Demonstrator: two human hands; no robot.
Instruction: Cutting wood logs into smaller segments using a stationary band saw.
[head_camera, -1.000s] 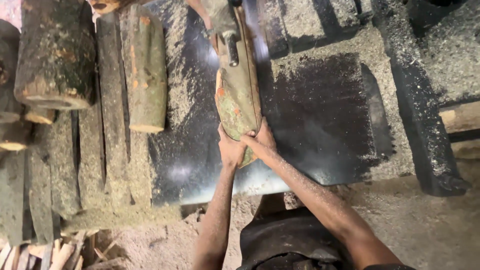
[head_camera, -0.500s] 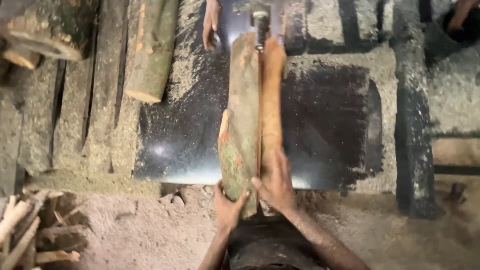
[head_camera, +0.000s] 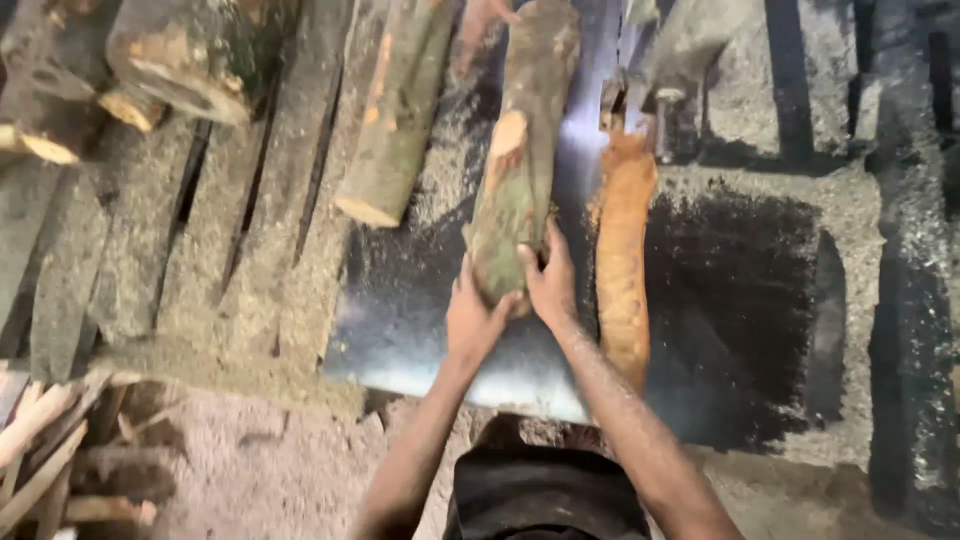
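A bark-covered log lies lengthwise on the dark metal saw table. My left hand and my right hand both grip its near end. To the right lies a cut-off orange slab, apart from the log, with its fresh face up. Beyond the slab stands the saw housing. Another person's hand touches the log's far end at the top edge.
A second log lies left of the held one. Thicker logs are stacked at the top left on sawdust-covered planks. Wood scraps pile at the bottom left. Sawdust covers the table's right side.
The log has split: the orange slab now lies apart on the right, and my hands have shifted the remaining log to the left and forward.
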